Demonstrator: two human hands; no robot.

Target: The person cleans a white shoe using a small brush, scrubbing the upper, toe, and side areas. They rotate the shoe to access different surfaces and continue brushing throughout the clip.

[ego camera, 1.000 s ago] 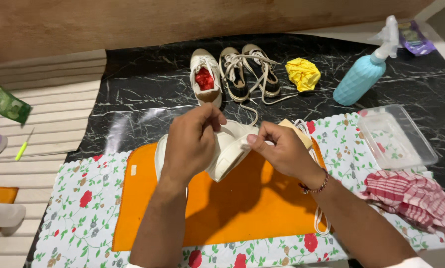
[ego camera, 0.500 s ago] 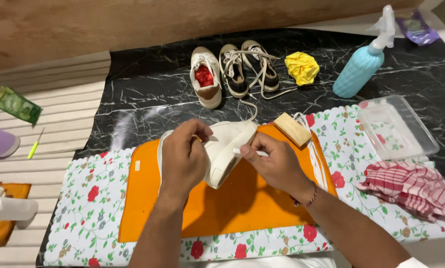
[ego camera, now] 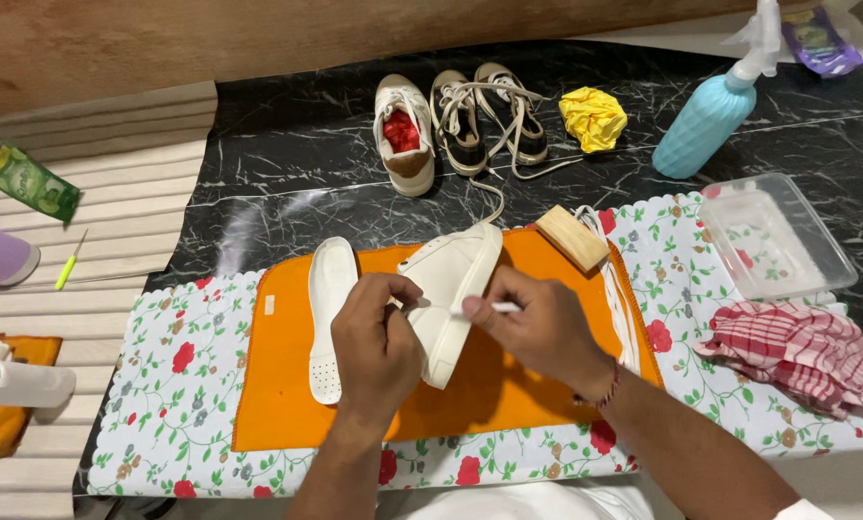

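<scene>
A white sneaker (ego camera: 453,279) lies tilted on its side on an orange cloth (ego camera: 277,404). My left hand (ego camera: 373,347) grips the shoe's near side at its opening. My right hand (ego camera: 537,327) pinches a thin white lace end (ego camera: 484,307) stretched toward the shoe. A white insole (ego camera: 327,313) lies flat on the orange cloth just left of my left hand. A white lace (ego camera: 619,289) runs along the cloth's right edge.
A floral mat (ego camera: 181,385) lies under the orange cloth. A wooden block (ego camera: 572,238), a clear plastic tray (ego camera: 773,236), a red checked cloth (ego camera: 802,351), a teal spray bottle (ego camera: 710,116), a yellow crumpled paper (ego camera: 593,117) and other shoes (ego camera: 404,135) sit behind.
My hands and the sneaker have come lower and nearer; the insole, hidden behind my left hand before, now shows beside it. The lace end is pulled out from the shoe.
</scene>
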